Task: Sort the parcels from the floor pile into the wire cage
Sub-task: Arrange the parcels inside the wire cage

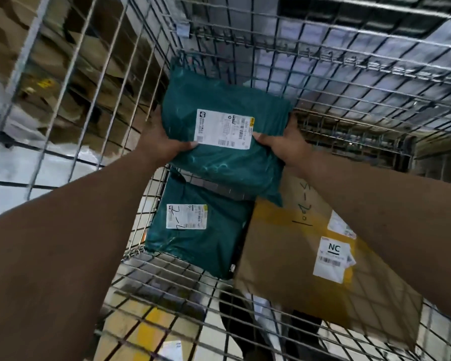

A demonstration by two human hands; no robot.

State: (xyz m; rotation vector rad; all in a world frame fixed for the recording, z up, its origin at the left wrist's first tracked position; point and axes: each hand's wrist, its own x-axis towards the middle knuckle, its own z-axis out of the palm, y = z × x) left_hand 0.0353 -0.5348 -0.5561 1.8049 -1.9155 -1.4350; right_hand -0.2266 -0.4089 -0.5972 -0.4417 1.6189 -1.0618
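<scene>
A dark green plastic mailer (pixel 219 162) with a white shipping label hangs inside the wire cage (pixel 349 82), near its far left corner. My left hand (pixel 162 144) grips its left edge, thumb on the label. My right hand (pixel 284 147) grips its right edge, thumb also on the label. Below it a second green mailer (pixel 201 246) with a handwritten label lies on the cage floor. A brown cardboard box (pixel 292 256) with an "NC" label lies to its right.
Stacked cardboard boxes (pixel 71 82) show through the cage's left wall. The cage's near wire wall (pixel 167 303) crosses the bottom of the view. Behind the held mailer the cage's mesh floor shows along the back and right.
</scene>
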